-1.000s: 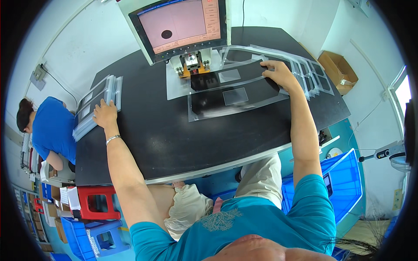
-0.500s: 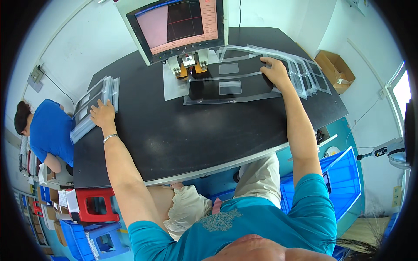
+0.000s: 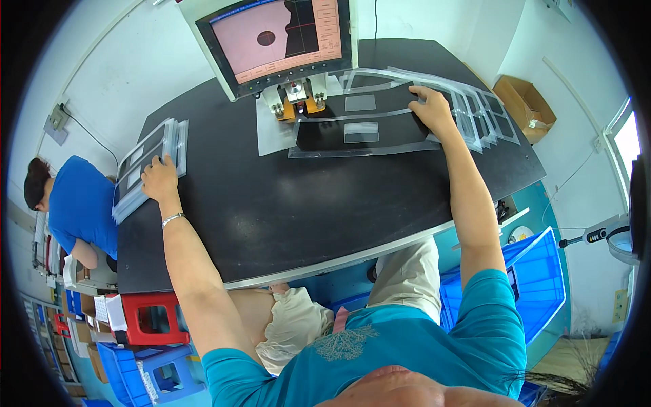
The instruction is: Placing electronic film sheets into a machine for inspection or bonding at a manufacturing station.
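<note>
A clear-edged plastic sheet (image 3: 400,125) with dark panels and small pale rectangles lies flat on the black table. Its left end reaches under the orange-and-metal head (image 3: 298,102) below a monitor (image 3: 271,37). My right hand (image 3: 432,112) rests on this sheet toward its right end, thumb and fingers apart. At the table's left edge, my left hand (image 3: 161,179) lies with spread fingers on a stack of similar sheets (image 3: 132,193), and grips nothing that I can see. On the monitor are a pale field, a dark oval and a ragged dark area crossed by red lines.
More overlapping sheets (image 3: 485,115) fan out at the table's right side, with a cardboard box (image 3: 522,108) beyond. A person in a blue top (image 3: 81,203) bends beyond the left edge. Red (image 3: 156,319) and blue stools (image 3: 169,373) and a blue crate (image 3: 536,285) stand below.
The sheet under the head has shifted slightly away from me with my right hand. The monitor picture has changed from a straight-edged dark block to an oval and a ragged edge. My left hand stays put.
</note>
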### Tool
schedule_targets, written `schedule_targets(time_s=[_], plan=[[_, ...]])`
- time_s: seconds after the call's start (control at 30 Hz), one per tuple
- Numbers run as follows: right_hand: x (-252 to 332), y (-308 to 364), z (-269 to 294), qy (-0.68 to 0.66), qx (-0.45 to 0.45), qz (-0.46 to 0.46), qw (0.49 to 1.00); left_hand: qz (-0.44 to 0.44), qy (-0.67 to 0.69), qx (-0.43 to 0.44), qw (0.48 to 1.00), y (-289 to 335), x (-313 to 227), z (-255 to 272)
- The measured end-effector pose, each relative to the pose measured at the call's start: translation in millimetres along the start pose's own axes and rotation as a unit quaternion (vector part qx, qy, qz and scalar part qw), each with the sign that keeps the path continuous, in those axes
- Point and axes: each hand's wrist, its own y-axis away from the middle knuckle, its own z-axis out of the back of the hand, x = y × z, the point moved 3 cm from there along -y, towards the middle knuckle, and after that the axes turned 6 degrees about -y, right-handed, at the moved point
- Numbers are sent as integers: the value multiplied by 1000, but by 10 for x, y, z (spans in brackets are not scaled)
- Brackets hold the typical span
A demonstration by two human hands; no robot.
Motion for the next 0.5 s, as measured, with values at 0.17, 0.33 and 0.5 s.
schedule_targets(time_s=[0.17, 0.33, 0.5], plan=[[5, 9, 13, 3, 1, 4, 1000, -24, -18, -28, 999, -74, 22, -219], [-39, -28, 2, -11, 1, 14, 1000, -11, -64, -131, 989, -51, -21, -301], [-97, -66, 2, -30, -21, -8, 999, -53, -34, 36, 997, 16, -68, -91]])
